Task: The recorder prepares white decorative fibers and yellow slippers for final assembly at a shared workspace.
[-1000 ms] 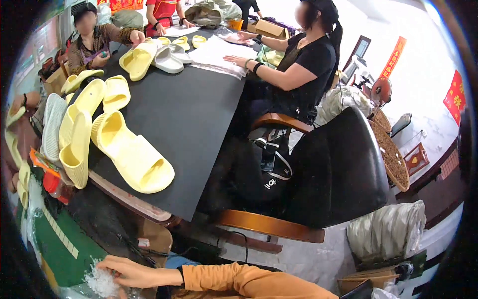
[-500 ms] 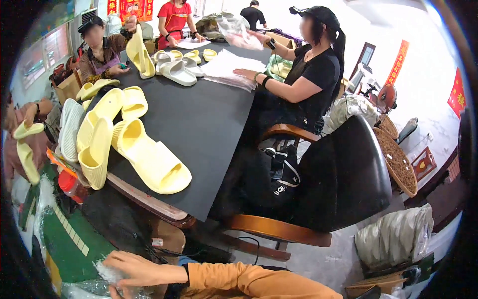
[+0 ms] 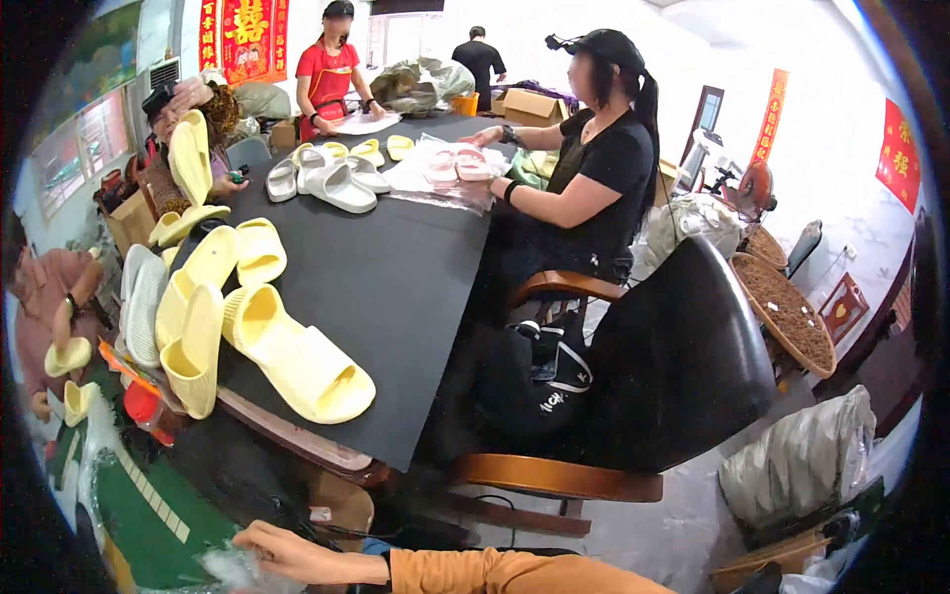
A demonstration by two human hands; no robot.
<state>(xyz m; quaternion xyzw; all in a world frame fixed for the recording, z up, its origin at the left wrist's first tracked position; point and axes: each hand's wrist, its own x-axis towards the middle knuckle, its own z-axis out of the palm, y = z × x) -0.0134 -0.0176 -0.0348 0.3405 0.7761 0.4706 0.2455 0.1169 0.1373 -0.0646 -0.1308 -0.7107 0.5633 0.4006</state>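
My right hand [image 3: 302,557], in an orange sleeve, reaches leftward along the lower edge. Its fingers are bent down and closed on crumpled clear plastic film [image 3: 237,572]; the fingertips are partly hidden. My left hand is out of view. Beyond my hand, on the dark table [image 3: 406,287], a large pale yellow slide slipper [image 3: 302,361] lies nearest to me. More yellow slippers [image 3: 191,346] lean together to its left, beside a grey ribbed slipper [image 3: 146,302].
A red-lidded jar [image 3: 148,406] stands by the table's left edge, above a green mat [image 3: 163,530]. A black chair [image 3: 683,366] blocks the right. Across the table, a co-worker in black [image 3: 594,168] handles pink slippers [image 3: 460,166] on clear bags. Grey slippers [image 3: 341,183] lie mid-table.
The view has tilted up slightly. My right hand has shifted a little down and right, its fingers drawn together. The co-worker in black has lowered the bagged pink slippers onto the stack of bags.
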